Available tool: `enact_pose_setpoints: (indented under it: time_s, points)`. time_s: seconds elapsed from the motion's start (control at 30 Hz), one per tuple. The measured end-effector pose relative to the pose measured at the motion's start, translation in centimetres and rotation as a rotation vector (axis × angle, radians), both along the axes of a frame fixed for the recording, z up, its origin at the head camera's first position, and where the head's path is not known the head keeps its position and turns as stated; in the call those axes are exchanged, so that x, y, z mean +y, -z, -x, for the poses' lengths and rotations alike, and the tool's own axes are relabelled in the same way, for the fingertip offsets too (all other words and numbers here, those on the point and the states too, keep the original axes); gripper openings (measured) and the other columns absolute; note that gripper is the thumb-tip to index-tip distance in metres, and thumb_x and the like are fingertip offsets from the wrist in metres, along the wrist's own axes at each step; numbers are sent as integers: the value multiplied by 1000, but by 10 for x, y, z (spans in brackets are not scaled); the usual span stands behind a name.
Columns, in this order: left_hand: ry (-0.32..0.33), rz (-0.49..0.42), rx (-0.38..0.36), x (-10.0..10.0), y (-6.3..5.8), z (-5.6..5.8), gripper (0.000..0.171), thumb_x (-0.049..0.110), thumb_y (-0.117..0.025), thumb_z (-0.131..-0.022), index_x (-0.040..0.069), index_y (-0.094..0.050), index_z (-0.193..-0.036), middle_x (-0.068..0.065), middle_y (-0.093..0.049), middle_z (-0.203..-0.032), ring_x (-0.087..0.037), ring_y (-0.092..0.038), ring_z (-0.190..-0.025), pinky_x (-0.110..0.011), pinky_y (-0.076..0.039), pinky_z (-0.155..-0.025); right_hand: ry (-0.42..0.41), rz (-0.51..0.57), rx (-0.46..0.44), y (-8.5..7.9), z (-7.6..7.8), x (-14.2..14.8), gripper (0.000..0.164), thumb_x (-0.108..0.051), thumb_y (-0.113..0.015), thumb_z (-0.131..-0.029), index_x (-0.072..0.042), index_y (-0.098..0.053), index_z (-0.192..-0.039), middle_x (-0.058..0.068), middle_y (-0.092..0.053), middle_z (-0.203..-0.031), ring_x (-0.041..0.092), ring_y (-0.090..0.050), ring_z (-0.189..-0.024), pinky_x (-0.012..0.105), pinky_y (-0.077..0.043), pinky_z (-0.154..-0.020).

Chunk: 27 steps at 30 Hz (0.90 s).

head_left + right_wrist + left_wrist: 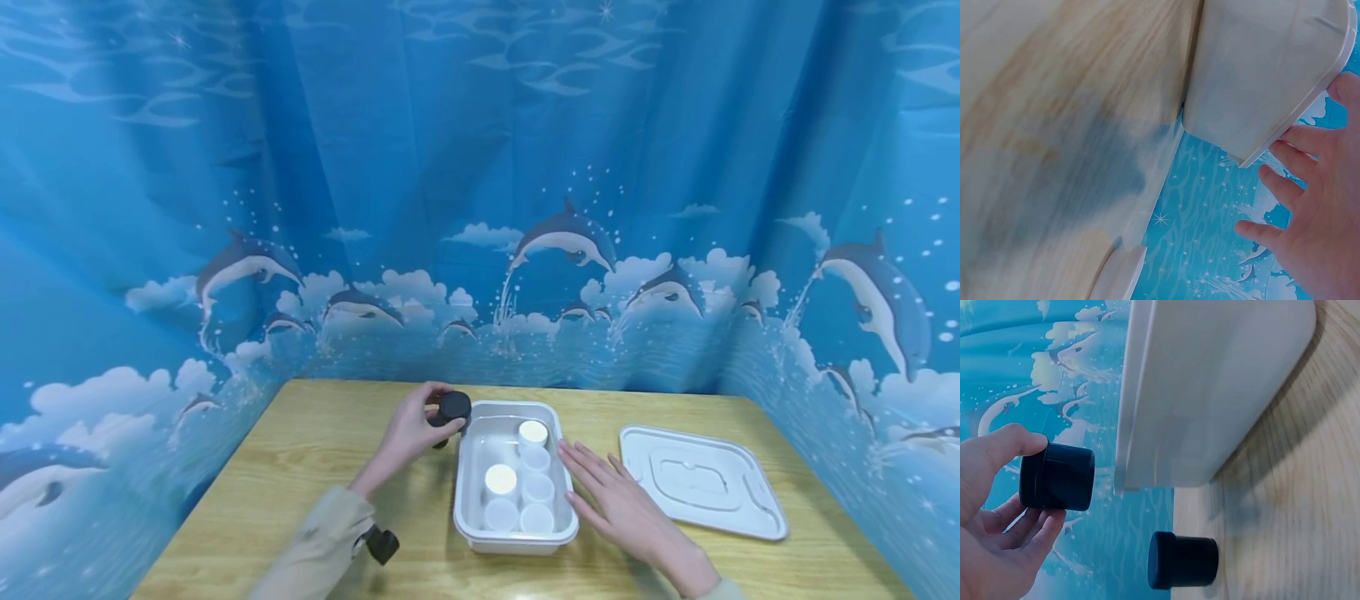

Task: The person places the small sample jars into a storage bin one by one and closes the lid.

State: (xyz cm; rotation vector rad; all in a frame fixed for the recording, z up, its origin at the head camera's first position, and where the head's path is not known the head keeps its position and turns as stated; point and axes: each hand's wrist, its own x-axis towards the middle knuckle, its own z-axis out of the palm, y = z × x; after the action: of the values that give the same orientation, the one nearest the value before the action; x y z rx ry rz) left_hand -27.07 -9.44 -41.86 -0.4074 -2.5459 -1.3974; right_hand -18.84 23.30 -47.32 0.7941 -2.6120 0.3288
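My left hand (408, 433) pinches a small black lidded jar (454, 406) between thumb and fingers, raised off the table beside the far left corner of a white plastic box (517, 546). A second black jar (1185, 561) stands on the table below it, shown in the left wrist view and mostly covered by the hand in the head view. Inside the box are several white round containers (501, 479), two with brighter tops. My right hand (618, 504) has its fingers spread, with fingertips at the box's right rim; the right wrist view shows the thumb there too.
A white rectangular lid (701, 481) lies flat on the wooden table (322, 442), right of the box. Blue dolphin-print curtains (480, 208) hang along the back and sides of the table.
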Motion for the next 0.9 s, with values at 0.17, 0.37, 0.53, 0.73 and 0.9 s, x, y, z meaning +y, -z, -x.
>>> enact_pose_setpoints:
  time_s: [0.17, 0.37, 0.53, 0.73, 0.9]
  points:
    - [24, 36, 23, 11, -3, 4, 49, 10, -85, -81, 3, -62, -124, -16, -64, -123, -33, -63, -116, -42, -59, -96, -5, 2, 4, 0, 0, 0, 58, -35, -59, -102, -11, -45, -153, 5, -45, -157, 30, -44, -142, 68, -36, -111]
    - [73, 58, 16, 25, -3, 12, 50, 11, -85, -82, 3, -61, -126, -17, -63, -125, -33, -62, -117, -42, -59, -96, -8, 2, 7, 1, 1, 1, 58, -35, -59, -102, -11, -45, -153, 5, -44, -157, 30, -44, -142, 68, -36, -111]
    - [153, 109, -44, 34, 1, 19, 52, 9, -84, -81, 3, -60, -126, -17, -63, -125, -34, -62, -117, -40, -59, -96, -12, 6, 2, 1, 1, 0, 58, -35, -58, -102, -11, -45, -153, 6, -44, -157, 31, -44, -142, 69, -35, -111]
    - [256, 222, -77, 42, 9, 25, 52, 11, -84, -81, 7, -62, -128, -14, -65, -124, -29, -63, -116, -38, -59, -96, -8, 10, -14, -1, 0, -1, 58, -35, -58, -102, -11, -45, -153, 6, -44, -157, 32, -44, -142, 68, -35, -111]
    - [334, 361, -37, 43, 12, 30, 53, 11, -84, -82, 10, -64, -131, -11, -66, -127, -27, -62, -118, -41, -57, -99, -8, 13, -20, -1, 0, -1, 58, -35, -58, -102, -11, -45, -153, 6, -44, -157, 31, -44, -142, 69, -36, -111]
